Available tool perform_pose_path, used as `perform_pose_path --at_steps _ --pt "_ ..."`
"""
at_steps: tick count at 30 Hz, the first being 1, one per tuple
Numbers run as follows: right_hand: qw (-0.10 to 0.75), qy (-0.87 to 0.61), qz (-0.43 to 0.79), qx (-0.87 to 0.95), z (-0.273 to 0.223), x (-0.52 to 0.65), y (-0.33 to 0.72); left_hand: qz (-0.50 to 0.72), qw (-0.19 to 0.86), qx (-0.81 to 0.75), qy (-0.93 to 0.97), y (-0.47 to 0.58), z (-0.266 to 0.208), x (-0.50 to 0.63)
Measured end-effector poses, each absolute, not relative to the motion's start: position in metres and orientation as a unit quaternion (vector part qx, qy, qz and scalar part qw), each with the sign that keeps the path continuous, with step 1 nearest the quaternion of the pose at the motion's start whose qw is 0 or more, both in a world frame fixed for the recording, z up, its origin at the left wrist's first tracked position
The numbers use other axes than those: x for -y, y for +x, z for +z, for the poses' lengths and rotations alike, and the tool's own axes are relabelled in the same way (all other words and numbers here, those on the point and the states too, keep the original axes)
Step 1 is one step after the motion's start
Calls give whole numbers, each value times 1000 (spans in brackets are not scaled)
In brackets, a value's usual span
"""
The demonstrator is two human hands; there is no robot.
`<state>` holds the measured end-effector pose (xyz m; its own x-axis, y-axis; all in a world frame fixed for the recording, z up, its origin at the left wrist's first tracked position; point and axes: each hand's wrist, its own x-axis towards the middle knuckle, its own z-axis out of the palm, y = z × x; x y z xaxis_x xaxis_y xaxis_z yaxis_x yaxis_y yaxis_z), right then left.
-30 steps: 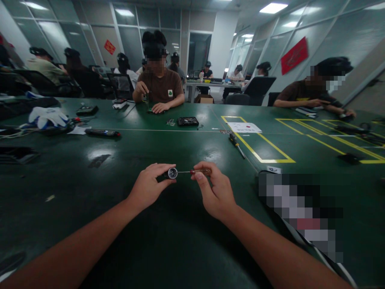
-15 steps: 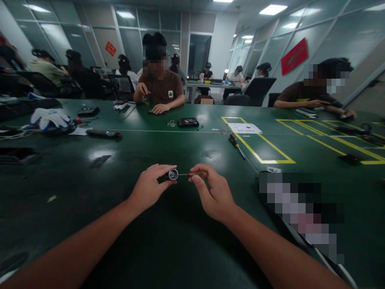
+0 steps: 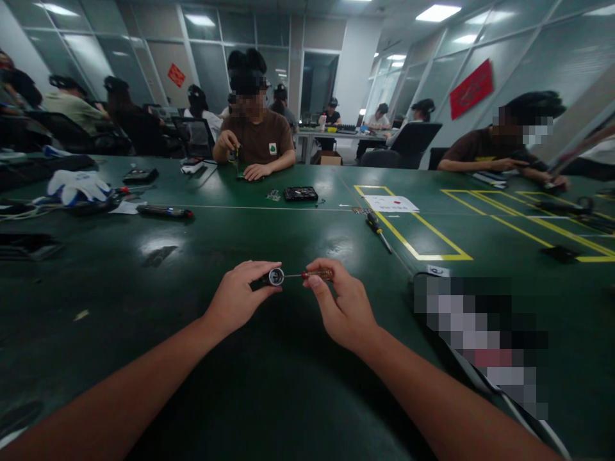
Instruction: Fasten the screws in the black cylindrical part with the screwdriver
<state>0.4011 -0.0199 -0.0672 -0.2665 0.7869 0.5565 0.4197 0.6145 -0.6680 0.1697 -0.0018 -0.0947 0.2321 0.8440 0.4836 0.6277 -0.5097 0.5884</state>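
Note:
My left hand point(image 3: 243, 288) is closed around a small dark cylinder with a silver ring point(image 3: 275, 276) at its open end, which faces me. Thumb and fingers grip it from the left. In my right hand point(image 3: 339, 298) is a small screwdriver point(image 3: 321, 274) with a clear amber handle and a red collar, pinched between thumb and fingers. Its thin shaft points left, and the tip meets the right side of the ring. Both hands are above the green table point(image 3: 288, 237).
Beyond my hands lie a yellow-black screwdriver point(image 3: 377, 230), a paper sheet point(image 3: 391, 203) and an opened black device point(image 3: 300, 193). White gloves point(image 3: 79, 187) and a dark pen-shaped tool point(image 3: 166, 212) are at left. A blurred-out object point(image 3: 480, 346) lies right. A co-worker point(image 3: 257, 137) sits opposite.
My right hand has shifted very slightly right and up with the screwdriver, its handle tilting a little. The left hand and cylinder stay almost in place.

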Motion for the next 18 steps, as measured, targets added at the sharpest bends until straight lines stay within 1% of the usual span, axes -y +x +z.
perform_pose_path --at_steps 10,18 --pt "461 -393 231 761 -65 18 400 398 147 -470 774 170 -94 2" --pt "471 -424 217 742 -60 20 398 398 147 -470 774 170 -95 3"
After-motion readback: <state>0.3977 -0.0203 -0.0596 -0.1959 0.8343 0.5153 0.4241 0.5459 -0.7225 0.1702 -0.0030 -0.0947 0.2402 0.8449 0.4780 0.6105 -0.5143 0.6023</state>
